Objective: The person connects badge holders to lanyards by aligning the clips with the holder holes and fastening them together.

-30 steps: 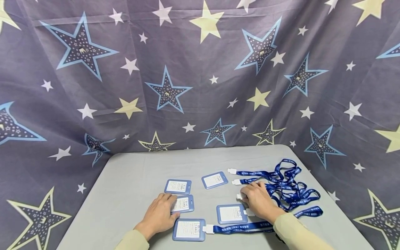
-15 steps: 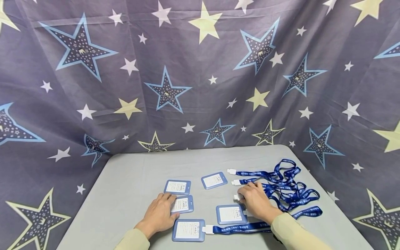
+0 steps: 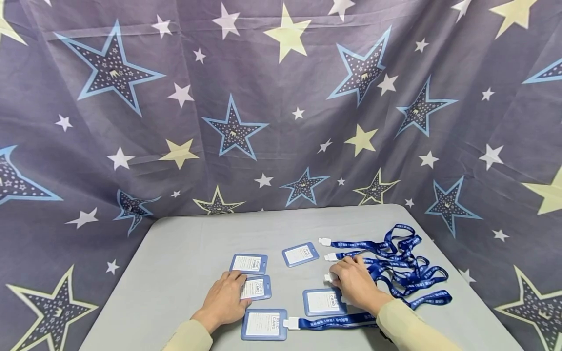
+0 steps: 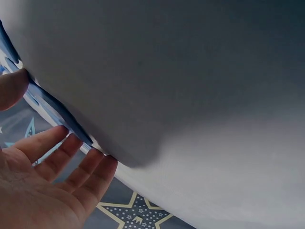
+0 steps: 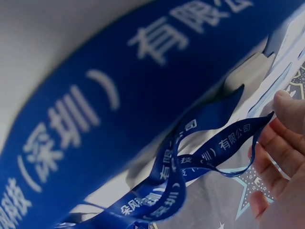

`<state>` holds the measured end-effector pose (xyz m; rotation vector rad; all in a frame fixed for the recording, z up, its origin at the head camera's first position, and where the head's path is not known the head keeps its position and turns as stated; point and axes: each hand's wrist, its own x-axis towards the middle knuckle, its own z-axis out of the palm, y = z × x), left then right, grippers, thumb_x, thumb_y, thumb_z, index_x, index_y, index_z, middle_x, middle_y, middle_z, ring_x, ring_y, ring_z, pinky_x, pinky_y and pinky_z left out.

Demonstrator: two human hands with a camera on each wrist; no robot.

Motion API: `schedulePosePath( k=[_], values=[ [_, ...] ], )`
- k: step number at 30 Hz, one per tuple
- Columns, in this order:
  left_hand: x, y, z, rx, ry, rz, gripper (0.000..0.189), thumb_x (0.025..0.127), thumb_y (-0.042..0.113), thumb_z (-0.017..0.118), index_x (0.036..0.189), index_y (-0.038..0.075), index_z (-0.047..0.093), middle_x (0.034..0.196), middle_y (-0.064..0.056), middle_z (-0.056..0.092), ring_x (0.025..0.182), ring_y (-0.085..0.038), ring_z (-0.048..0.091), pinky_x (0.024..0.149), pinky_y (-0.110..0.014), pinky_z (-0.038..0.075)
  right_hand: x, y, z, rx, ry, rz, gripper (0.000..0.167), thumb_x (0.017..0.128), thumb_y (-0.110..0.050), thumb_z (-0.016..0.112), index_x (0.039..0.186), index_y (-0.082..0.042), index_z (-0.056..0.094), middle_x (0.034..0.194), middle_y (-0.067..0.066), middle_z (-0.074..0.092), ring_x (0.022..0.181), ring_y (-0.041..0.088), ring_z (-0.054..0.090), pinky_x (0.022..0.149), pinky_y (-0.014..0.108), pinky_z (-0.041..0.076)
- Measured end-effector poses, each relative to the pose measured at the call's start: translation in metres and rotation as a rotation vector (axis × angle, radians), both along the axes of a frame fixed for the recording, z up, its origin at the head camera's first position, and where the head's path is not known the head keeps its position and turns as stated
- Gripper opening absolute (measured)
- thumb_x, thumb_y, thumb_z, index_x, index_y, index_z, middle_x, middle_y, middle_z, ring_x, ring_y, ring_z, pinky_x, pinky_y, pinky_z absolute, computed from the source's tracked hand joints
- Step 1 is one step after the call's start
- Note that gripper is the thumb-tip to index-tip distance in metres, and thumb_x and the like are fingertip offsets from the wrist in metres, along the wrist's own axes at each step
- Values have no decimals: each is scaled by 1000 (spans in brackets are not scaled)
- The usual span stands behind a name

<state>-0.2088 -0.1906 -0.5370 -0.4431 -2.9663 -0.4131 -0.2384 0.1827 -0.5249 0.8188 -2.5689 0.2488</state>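
Observation:
Several blue-framed badge holders with white ID cards lie face up on the grey table. My left hand [image 3: 225, 298] holds the middle one of the left column, a badge holder [image 3: 256, 287], with thumb at its near edge and fingers at its far side. My right hand [image 3: 357, 283] pinches a dark blue printed lanyard [image 5: 237, 137] between thumb and fingers, just behind its white clip [image 3: 328, 278]. That clip points left, toward the held holder. Nearest to me, a badge holder [image 3: 264, 324] is joined to a lanyard [image 3: 335, 321].
Another badge holder [image 3: 324, 302] lies partly behind my right hand. Two more holders, a left one [image 3: 249, 263] and a tilted one [image 3: 300, 254], lie farther back. Lanyards [image 3: 401, 256] overlap in loops at right, with two white clips facing left. A star-patterned curtain [image 3: 263, 122] hangs behind the table.
My right hand has moved a little to the left, drawing the lanyard and its white clip along. The left hand stays at the middle badge holder.

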Motion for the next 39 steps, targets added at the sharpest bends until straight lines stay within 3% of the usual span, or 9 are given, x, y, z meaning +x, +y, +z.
schedulePosePath(
  k=[10,39],
  values=[
    [-1,0,-3,-9,1,-8,65,82,32,82,133,-3,63,138,-18,58,132,-39,51,112,-56,42,-1,-8,-1,-19,15,32,25,75,-11,88,92,-18,71,91,-6,72,84,14,53,81,38,36],
    [0,4,-2,7,-23,-7,66,80,33,85,132,-1,64,138,-15,58,133,-38,50,111,-57,44,-2,-30,3,52,-42,2,21,78,-17,87,93,-16,73,93,-2,74,87,16,55,81,38,38]
  ],
)
